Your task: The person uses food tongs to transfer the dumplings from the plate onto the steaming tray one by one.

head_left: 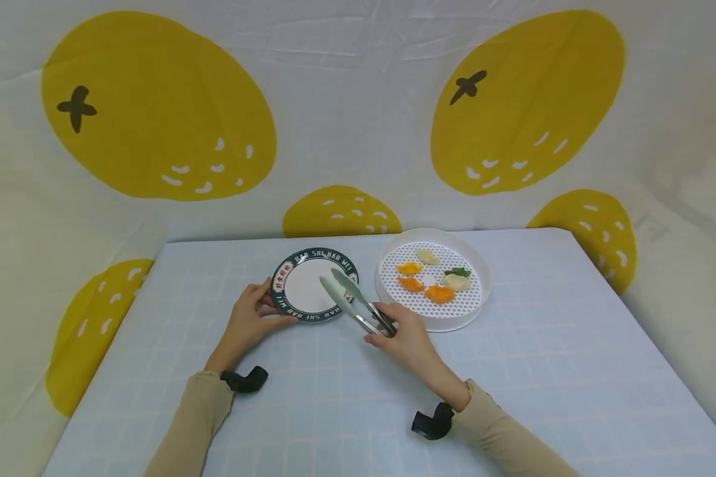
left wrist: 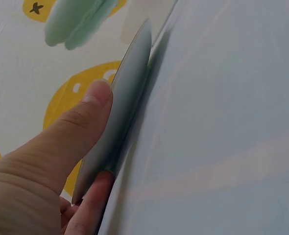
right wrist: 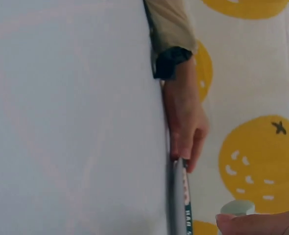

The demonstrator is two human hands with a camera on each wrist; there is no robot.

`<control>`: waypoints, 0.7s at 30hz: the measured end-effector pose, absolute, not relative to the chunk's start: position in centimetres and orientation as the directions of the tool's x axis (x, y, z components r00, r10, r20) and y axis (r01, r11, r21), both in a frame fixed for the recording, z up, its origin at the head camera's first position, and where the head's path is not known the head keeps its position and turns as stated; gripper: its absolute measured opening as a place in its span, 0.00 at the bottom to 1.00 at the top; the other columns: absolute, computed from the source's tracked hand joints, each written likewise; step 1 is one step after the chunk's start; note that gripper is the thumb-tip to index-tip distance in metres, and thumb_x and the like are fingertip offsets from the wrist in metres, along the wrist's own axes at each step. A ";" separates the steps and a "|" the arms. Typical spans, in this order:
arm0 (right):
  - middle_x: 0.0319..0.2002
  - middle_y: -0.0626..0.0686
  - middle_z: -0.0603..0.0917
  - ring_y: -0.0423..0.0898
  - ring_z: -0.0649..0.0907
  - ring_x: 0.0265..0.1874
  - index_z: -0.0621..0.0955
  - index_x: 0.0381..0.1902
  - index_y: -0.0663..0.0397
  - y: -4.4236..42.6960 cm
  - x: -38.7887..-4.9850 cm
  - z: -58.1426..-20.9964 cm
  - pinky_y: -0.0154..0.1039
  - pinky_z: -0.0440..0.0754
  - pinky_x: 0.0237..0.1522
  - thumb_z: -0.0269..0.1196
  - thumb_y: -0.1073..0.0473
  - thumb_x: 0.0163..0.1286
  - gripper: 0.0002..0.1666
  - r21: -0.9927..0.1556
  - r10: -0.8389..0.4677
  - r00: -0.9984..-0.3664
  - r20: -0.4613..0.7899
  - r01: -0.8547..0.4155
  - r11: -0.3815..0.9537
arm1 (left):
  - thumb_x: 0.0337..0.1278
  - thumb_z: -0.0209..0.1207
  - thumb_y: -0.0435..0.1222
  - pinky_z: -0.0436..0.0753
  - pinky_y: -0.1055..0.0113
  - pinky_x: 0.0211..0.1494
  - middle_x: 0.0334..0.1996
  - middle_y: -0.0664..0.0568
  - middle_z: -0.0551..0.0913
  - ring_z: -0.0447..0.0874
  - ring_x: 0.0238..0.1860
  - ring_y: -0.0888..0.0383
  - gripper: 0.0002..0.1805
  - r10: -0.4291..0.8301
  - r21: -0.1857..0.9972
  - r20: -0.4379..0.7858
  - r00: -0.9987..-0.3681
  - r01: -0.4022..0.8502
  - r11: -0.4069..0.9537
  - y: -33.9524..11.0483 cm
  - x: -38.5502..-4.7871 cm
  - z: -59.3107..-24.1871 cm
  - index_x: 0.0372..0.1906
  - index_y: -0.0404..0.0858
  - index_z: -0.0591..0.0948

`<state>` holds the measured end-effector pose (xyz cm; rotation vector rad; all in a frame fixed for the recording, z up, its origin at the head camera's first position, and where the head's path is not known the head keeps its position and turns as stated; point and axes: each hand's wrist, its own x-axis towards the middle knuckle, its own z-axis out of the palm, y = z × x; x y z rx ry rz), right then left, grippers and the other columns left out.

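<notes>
A round plate (head_left: 310, 283) with a white middle and a dark lettered rim lies at the back of the table. My left hand (head_left: 252, 323) grips its left edge; the left wrist view shows the thumb (left wrist: 98, 93) on the rim and a finger underneath. In my right hand (head_left: 410, 339) is a pair of tongs (head_left: 341, 299), with pale green tips parted over the plate and nothing between them. Beside the plate stands a white perforated steamer tray (head_left: 484, 281). It holds orange dumplings (head_left: 440, 294), pale dumplings (head_left: 456, 282) and a green piece (head_left: 455, 271).
A pale blue checked cloth (head_left: 322, 411) covers the table. Behind it hangs a white curtain (head_left: 352, 119) printed with yellow fruit. Black wrist bands (head_left: 432, 422) stick out near both sleeves.
</notes>
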<state>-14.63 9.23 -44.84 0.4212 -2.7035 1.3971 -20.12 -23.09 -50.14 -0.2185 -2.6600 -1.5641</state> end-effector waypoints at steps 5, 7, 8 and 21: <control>0.38 0.54 0.83 0.43 0.75 0.34 0.82 0.56 0.66 8.2 -14.2 -46.6 0.34 0.73 0.34 0.77 0.66 0.50 0.33 -0.766 -0.252 -0.947 0.198 -0.310 0.564 | 0.36 0.80 0.46 0.79 0.76 0.50 0.52 0.45 0.68 0.74 0.47 0.52 0.61 0.099 0.866 0.113 -0.989 0.147 0.478 -23.2 -20.0 -50.2 0.76 0.35 0.58; 0.39 0.54 0.82 0.43 0.76 0.34 0.81 0.56 0.67 8.0 -14.0 -47.1 0.34 0.74 0.34 0.77 0.66 0.50 0.33 -0.752 -0.259 -0.945 0.198 -0.316 0.579 | 0.36 0.80 0.46 0.79 0.76 0.50 0.52 0.45 0.68 0.74 0.46 0.52 0.61 0.101 0.861 0.116 -0.988 0.151 0.485 -23.1 -20.0 -50.2 0.76 0.35 0.59; 0.39 0.55 0.81 0.43 0.75 0.34 0.81 0.56 0.68 7.9 -13.9 -47.3 0.34 0.74 0.34 0.77 0.66 0.50 0.34 -0.740 -0.264 -0.944 0.195 -0.319 0.592 | 0.36 0.80 0.46 0.79 0.75 0.50 0.52 0.45 0.68 0.74 0.46 0.53 0.61 0.102 0.860 0.115 -0.988 0.151 0.488 -23.1 -20.1 -50.2 0.76 0.36 0.59; 0.29 0.50 0.78 0.41 0.71 0.25 0.80 0.55 0.66 7.7 -13.0 -46.1 0.33 0.69 0.23 0.77 0.58 0.54 0.32 -0.651 -0.371 -0.921 0.115 -0.352 0.672 | 0.38 0.80 0.47 0.80 0.75 0.50 0.51 0.45 0.68 0.74 0.46 0.52 0.60 0.106 0.857 0.115 -0.988 0.153 0.491 -23.1 -20.2 -50.4 0.76 0.36 0.59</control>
